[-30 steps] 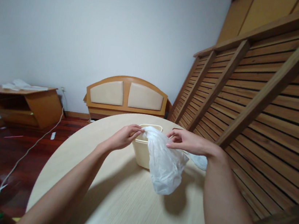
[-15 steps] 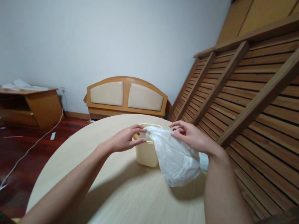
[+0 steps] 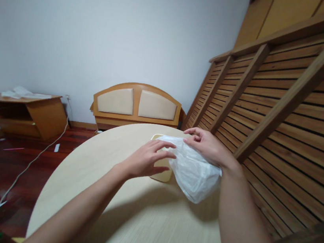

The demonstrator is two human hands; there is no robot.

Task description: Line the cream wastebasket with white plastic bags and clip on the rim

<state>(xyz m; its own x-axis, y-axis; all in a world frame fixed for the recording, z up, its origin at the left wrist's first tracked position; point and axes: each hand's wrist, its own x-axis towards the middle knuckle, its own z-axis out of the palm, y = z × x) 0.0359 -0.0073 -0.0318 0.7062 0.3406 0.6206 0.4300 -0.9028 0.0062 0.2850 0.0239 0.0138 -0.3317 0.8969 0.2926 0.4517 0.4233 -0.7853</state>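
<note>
A thin white plastic bag drapes over the right part of a cream plastic bin and hangs down its side. The bin stands upright on a round pale wooden table. My right hand pinches the bag's upper edge between thumb and fingers. In front of the bin is my left hand, its fingers apart and stretched toward the bag, with nothing visible in its grasp. My left hand and the bag hide most of the bin.
Slatted wooden panels lean along the right side, close to the table. Behind the table stands a headboard. A low wooden desk with papers is at the left, and a pale cable runs across the floor.
My left hand has let go of the bag's edge at the bin's rim and moved right and down, fingers spreading. The bag now covers more of the bin's top.
</note>
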